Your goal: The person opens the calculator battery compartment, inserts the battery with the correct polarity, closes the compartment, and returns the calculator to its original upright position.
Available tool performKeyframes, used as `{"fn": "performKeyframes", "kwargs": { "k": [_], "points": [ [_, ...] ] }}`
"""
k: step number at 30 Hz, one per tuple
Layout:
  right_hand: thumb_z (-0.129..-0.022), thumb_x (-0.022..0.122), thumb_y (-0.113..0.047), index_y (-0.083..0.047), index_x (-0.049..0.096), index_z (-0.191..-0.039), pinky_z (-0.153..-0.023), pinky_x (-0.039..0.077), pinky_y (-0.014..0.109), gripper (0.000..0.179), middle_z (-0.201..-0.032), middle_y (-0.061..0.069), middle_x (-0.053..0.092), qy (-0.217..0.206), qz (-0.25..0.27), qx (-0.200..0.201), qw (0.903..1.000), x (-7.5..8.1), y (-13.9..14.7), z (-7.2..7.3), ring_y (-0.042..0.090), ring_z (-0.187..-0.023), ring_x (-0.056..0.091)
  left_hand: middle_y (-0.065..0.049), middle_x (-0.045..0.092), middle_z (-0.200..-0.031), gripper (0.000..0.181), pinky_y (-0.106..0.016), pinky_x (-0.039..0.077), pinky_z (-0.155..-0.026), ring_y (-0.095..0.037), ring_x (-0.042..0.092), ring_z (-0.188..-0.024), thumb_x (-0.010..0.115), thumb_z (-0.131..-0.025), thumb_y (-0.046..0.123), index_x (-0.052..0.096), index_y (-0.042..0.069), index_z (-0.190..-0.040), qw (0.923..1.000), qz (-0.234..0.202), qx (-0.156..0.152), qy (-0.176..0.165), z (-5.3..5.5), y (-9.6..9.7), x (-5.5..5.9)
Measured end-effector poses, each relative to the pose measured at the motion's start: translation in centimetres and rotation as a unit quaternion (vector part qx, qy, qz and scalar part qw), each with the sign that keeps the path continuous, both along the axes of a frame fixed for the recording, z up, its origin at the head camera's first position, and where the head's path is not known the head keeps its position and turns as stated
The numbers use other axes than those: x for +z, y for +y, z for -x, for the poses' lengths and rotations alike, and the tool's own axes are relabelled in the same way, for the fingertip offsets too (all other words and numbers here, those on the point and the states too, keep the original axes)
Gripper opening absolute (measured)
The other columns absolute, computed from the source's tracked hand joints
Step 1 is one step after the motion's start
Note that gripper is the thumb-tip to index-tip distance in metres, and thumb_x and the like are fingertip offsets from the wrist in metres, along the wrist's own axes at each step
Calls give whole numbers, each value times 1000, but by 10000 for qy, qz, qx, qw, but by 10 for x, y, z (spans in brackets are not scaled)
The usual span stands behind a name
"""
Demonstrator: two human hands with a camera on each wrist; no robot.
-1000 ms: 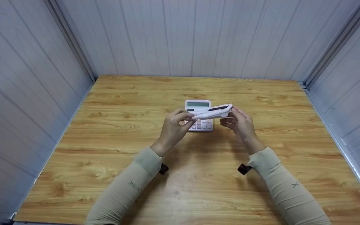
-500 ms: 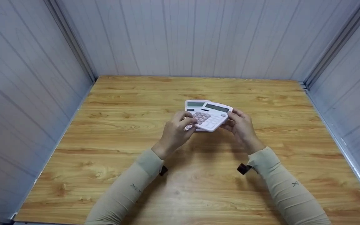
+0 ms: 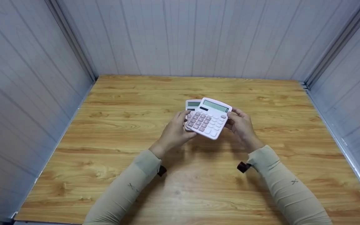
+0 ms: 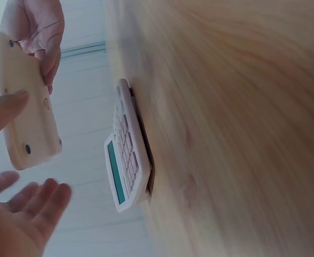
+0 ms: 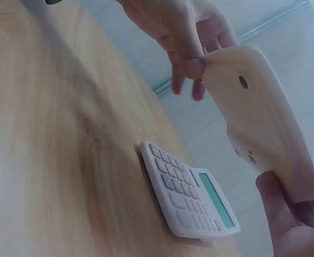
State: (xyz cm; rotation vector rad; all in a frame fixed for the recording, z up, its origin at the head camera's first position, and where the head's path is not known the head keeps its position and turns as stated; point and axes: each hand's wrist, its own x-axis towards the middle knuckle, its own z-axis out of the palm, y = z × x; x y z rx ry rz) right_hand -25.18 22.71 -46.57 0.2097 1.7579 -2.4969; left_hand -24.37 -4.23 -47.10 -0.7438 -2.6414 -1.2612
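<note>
Both hands hold a white calculator in the air, its face with pinkish and white keys tilted toward the head camera and a 0 on its display. My left hand pinches the lower left corner, the thumb lying against the pale back of this calculator in the left wrist view. Its other fingers are spread. At the upper right edge, my right hand grips the casing between thumb and fingers. Behind and below, a second, similar calculator lies face up on the table, partly hidden; the right wrist view shows that calculator more fully.
The wood-grain table surrounds the hands. Pale panelled walls enclose its back and both sides. A small black device sits at the right wrist, and another black device at the left.
The held calculator has turned from nearly edge-on to face the head camera, and its display now shows a 0. The left hand has shifted slightly down at its corner; the right hand has barely moved.
</note>
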Motion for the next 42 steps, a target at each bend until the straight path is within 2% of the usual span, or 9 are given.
{"fn": "performKeyframes", "kwargs": {
  "k": [3, 6, 12, 18, 23, 27, 32, 36, 42],
  "points": [
    [-115, 44, -7, 11, 39, -158, -82, 65, 26, 47, -100, 1, 76, -14, -150, 44, 9999, -1, -2, 2, 13, -90, 76, -26, 57, -147, 87, -48, 54, -111, -37, 63, -127, 88, -87, 9, 42, -9, -158, 9973, -251, -218, -648, 2, -1, 0],
    [-115, 43, -7, 10, 38, -160, -85, 65, 27, 48, -102, 0, 76, -11, -224, 108, 9997, -2, -3, 3, 13, -93, 77, -25, 58, -145, 88, -45, 56, -106, -33, 63, -120, 88, -87, 6, 40, -10, -159, 9922, -533, -403, -1056, 3, -2, -2],
    [-116, 43, -7, 7, 42, -159, -87, 65, 27, 46, -106, 0, 78, 59, -381, 278, 9989, -3, -5, 6, 13, -98, 77, -23, 62, -141, 92, -42, 57, -102, -26, 65, -110, 94, -82, 3, 43, -9, -158, 9846, -807, -514, -1463, 6, -4, -3],
    [-115, 44, -6, 7, 46, -149, -85, 64, 26, 37, -103, -1, 78, 265, -434, 277, 9983, -5, -5, 7, 11, -95, 77, -18, 67, -136, 85, -32, 57, -94, -20, 65, -103, 93, -83, 5, 50, -6, -155, 9799, -891, -572, -1688, 6, -4, -2],
    [-114, 48, -8, -2, 49, -129, -79, 64, 23, 17, -94, -3, 79, 203, -416, -13, 9989, -6, -4, 9, 9, -87, 77, -15, 70, -120, 73, -23, 54, -81, -16, 63, -94, 92, -83, 3, 58, -6, -147, 9787, -906, -518, -1768, 6, 0, -1],
    [-113, 52, -7, -6, 49, -120, -78, 64, 24, 8, -90, -3, 78, 155, -244, -237, 9993, -6, -3, 12, 10, -84, 76, -16, 71, -116, 65, -21, 54, -79, -15, 63, -91, 89, -84, -1, 61, -7, -142, 9799, -858, -480, -1737, 7, 6, -2],
    [-112, 53, -5, -6, 52, -116, -78, 64, 25, 4, -91, -2, 76, 184, -41, -419, 9989, -4, 3, 15, 9, -85, 76, -17, 71, -121, 66, -23, 57, -82, -15, 65, -95, 86, -86, -3, 59, -7, -146, 9812, -771, -469, -1704, 9, 17, -2],
    [-112, 52, -3, -5, 54, -117, -79, 64, 24, 7, -93, -1, 74, 218, 17, -484, 9986, -3, 9, 15, 10, -86, 75, -17, 71, -119, 60, -25, 58, -82, -16, 65, -94, 84, -87, -5, 61, -7, -142, 9816, -711, -452, -1712, 9, 25, -3],
    [-110, 52, 1, -4, 57, -125, -80, 62, 23, 17, -107, 1, 66, 189, -332, -496, 9980, -1, 21, 16, 10, -90, 71, -16, 70, -117, 53, -24, 59, -82, -16, 65, -95, 78, -87, -9, 63, -6, -138, 9809, -691, -463, -1759, 12, 38, -5]
  ]
}}
